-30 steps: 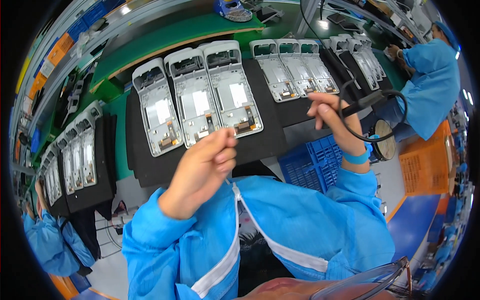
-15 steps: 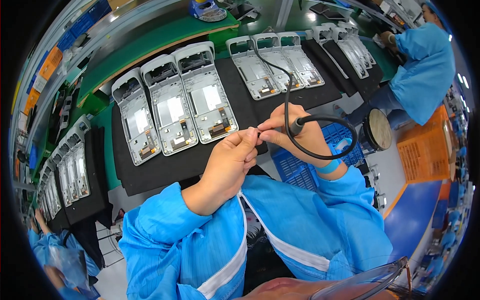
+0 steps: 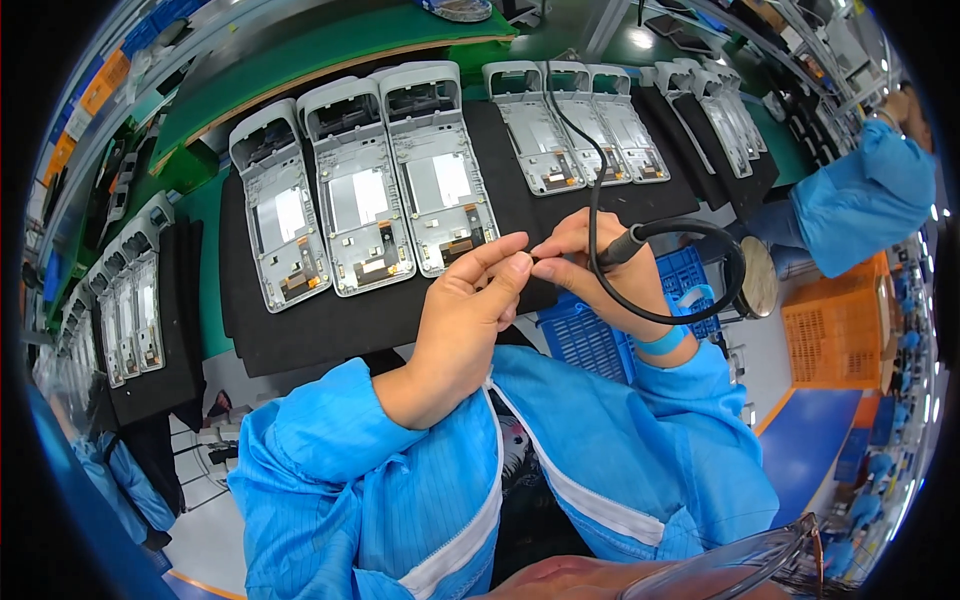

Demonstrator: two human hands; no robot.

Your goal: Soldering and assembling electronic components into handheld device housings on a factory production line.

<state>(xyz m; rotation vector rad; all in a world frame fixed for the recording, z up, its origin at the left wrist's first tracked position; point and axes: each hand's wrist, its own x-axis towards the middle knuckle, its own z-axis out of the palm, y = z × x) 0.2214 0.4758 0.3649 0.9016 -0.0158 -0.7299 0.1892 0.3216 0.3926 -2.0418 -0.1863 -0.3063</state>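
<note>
My left hand [image 3: 465,310] is closed above the near edge of the black mat, its index fingertip and thumb near each other. Whatever small thing may be between them is too small to make out. Close by on the right, my right hand [image 3: 610,280] is closed around a corded hand tool [image 3: 622,247]. Only the tool's dark rear end shows; its body is hidden in the palm. The finger and thumb tips of my right hand almost meet those of my left. A black cable [image 3: 705,226] loops from the tool around the right wrist and rises toward the top.
Three grey device housings [image 3: 440,170] lie on a black mat [image 3: 300,335] beyond my hands. More housings [image 3: 580,130] lie at the far right and far left. A blue basket [image 3: 585,340], a round stool [image 3: 760,278] and an orange crate [image 3: 835,330] stand right; a co-worker [image 3: 870,200] is beyond.
The view has shifted slightly, and both hands appear a little further right. My left index finger is straighter, and its tip has lifted off the thumb. The right hand keeps its grip on the tool.
</note>
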